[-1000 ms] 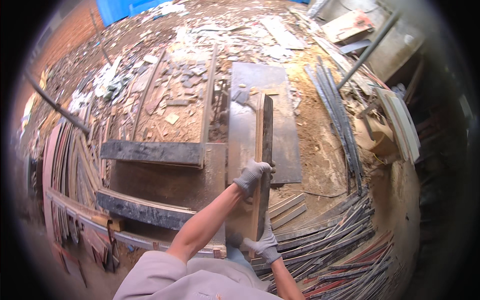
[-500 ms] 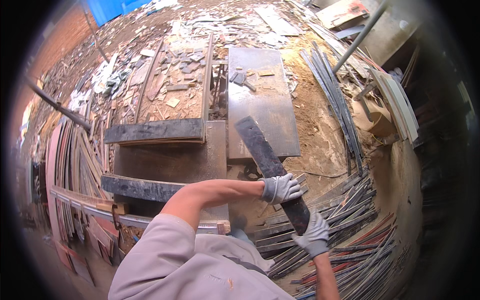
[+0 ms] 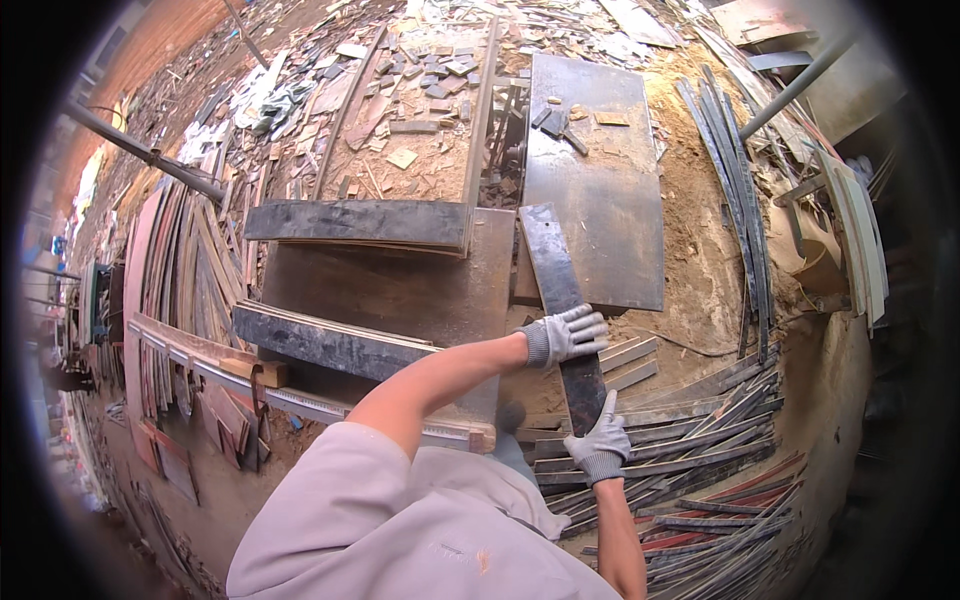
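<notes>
Both my hands wear pale grey work gloves. Between them is a long black plywood strip [image 3: 552, 262], its far end pointing away between the two metal table plates. My left hand [image 3: 567, 335] lies across the strip's middle, fingers over its top face and gripping it. Around its near end my right hand [image 3: 602, 440] is closed, thumb along the top and the other fingers partly hidden. To the left, a stack of black-faced strips [image 3: 360, 222] rests across the near metal table [image 3: 400, 285]. Another stack of strips [image 3: 330, 338] lies closer to me.
A ruled rail [image 3: 320, 408] runs along the table's near side. Beyond stands a metal plate [image 3: 600, 220] with small offcuts [image 3: 560, 125]. Piled narrow strips [image 3: 680, 440] cover the ground at right. Long dark bars [image 3: 735, 190] lie farther right; wood boards [image 3: 190, 260] lean at left.
The black strip has swung straighter away from me, its far end turning left. My right hand has shifted left at its near end. The whole view has turned somewhat left.
</notes>
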